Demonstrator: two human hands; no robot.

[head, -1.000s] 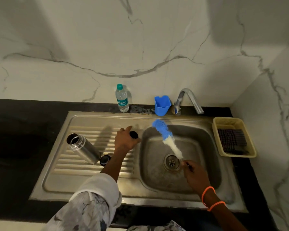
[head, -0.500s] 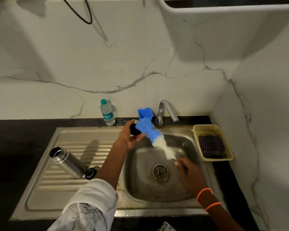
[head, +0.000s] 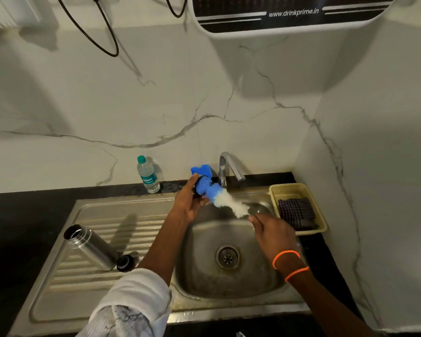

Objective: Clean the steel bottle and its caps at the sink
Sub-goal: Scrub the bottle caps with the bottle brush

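My left hand (head: 188, 203) holds a black cap (head: 197, 187) up over the back of the sink basin (head: 204, 276). My right hand (head: 274, 233) grips the handle of a blue and white bottle brush (head: 220, 198), whose blue tip is pushed into the cap. The open steel bottle (head: 89, 246) lies on its side on the ribbed drainboard (head: 131, 222), mouth toward the back left. A second black cap (head: 125, 263) rests beside the bottle's base.
A steel tap (head: 229, 166) stands behind the basin, with a blue holder (head: 201, 169) and a plastic water bottle (head: 148, 175) to its left. A yellow basket (head: 294, 190) with a dark scrubber sits right of the basin. A water purifier hangs above.
My left hand lifted the black cap from the drainboard toward the tap. The brush swung up and its blue tip entered the cap. The camera tilted upward.
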